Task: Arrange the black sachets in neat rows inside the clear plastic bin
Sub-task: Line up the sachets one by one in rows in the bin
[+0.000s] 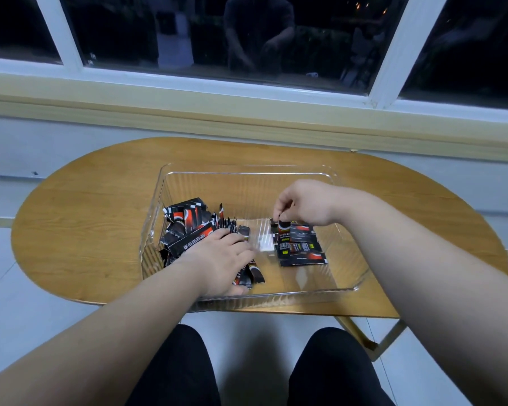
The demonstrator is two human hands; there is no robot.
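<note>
On the oval wooden table (85, 215), my right hand (302, 203) pinches a black sachet (283, 225) onto the row (301, 247) in the clear plastic bin (247, 172); my flat left hand (220, 259) should fetch another next.

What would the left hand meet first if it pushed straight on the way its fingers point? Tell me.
Probably the laid-out row of sachets below the right hand, after a bare strip of bin floor; the left hand is blurred, so height is unclear.

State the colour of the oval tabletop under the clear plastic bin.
The oval tabletop is light-brown wood-grain, clearest in the head view.
</note>
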